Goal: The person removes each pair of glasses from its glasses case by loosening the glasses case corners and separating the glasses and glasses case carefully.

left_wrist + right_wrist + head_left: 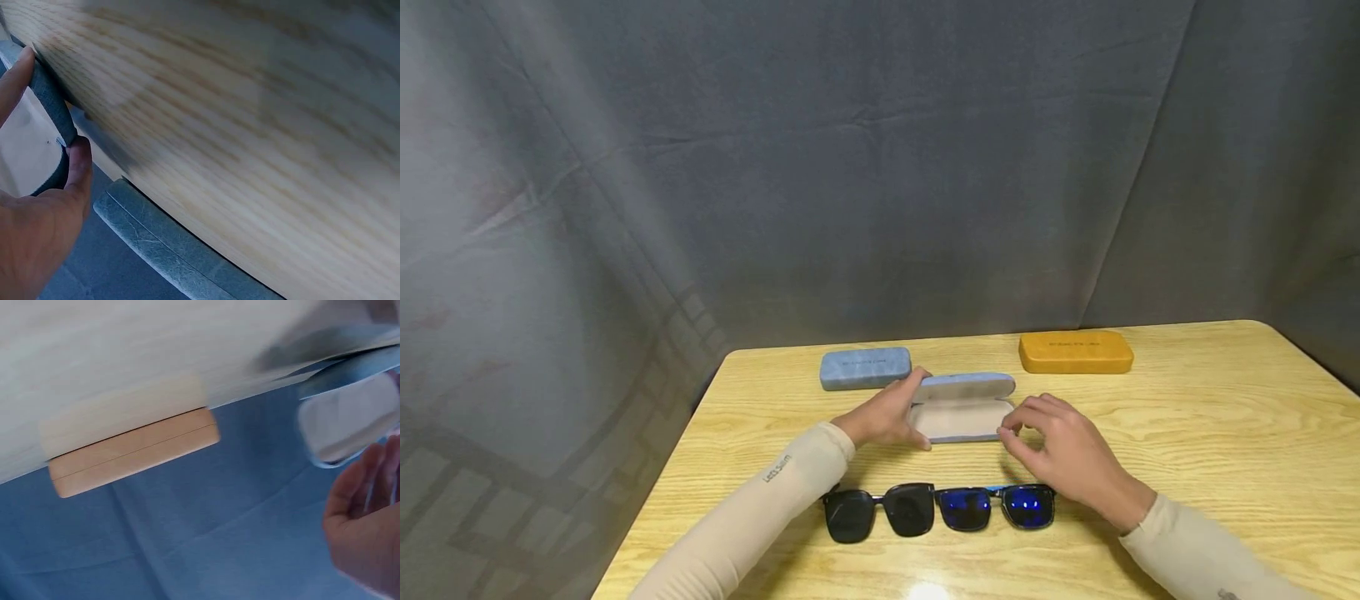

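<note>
A blue glasses case (964,420) lies unfolded on the table, its pale lining showing and its lid tilted up at the back. My left hand (891,412) grips the case's left end, thumb at the front and fingers at the lid. The left wrist view shows that hand (47,219) spanning the base and lid. My right hand (1063,446) is by the case's right front corner, fingers loosely bent, with nothing seen in them; whether the fingertips touch the rim I cannot tell. In front lie black sunglasses (910,510) and blue-lensed sunglasses (966,510), side by side.
A closed blue glasses case (865,368) stands behind my left hand. Further right, near the table's back edge, is a closed orange-yellow glasses case (1075,352). A grey cloth (880,183) hangs behind the wooden table (1210,433).
</note>
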Tool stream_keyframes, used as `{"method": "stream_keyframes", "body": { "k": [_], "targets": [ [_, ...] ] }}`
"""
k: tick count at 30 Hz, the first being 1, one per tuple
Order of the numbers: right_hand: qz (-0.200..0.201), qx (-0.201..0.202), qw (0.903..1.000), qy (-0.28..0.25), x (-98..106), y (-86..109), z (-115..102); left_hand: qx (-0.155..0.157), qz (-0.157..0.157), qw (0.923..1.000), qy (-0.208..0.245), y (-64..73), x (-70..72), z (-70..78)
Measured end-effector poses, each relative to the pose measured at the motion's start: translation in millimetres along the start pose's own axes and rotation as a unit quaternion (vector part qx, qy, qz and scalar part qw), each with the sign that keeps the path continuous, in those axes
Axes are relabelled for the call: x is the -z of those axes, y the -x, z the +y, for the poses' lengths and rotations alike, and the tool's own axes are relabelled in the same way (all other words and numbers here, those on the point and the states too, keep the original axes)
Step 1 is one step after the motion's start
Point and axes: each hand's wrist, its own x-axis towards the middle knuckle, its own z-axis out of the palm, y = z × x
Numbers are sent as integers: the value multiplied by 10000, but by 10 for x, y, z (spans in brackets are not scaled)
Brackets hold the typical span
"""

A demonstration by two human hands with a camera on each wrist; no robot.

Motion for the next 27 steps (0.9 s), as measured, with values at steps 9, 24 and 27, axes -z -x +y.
{"method": "stream_keyframes", "body": {
  "k": [9,24,27],
  "targets": [
    [-1,-873,9962,-50,-122,-232,228,-64,1,10000,-39,7,-9,-19],
    [-1720,-1930,9638,-646,-318,-501,472,-23,12,9999,-143,-8,-44,10],
    [-2033,-1982,9549,-864,-325,-517,487,-38,7,9999,-108,-2,-41,21]
  ]
}}
